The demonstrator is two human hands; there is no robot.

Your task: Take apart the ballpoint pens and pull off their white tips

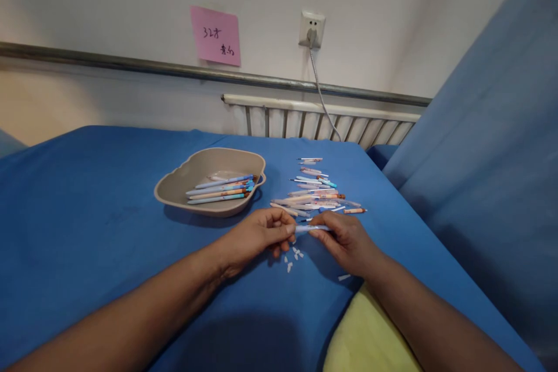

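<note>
My left hand (257, 235) and my right hand (346, 241) meet over the blue sheet (87, 226), both pinching one pale blue pen (311, 228) held level between them. Just beyond my fingers lies a loose pile of pens and pen parts (316, 195). Several tiny white pieces (293, 257) are scattered on the sheet under my hands. A beige tray (209, 163) to the left of the pile holds several assembled pens (224, 189).
A white wall behind carries a pink sticky note (215, 35), a socket with a plugged grey cable (312, 30) and a metal rail (131, 64). A radiator (322, 119) stands behind the bed. A blue curtain (488, 145) fills the right. Yellow fabric (370, 337) shows at the bottom.
</note>
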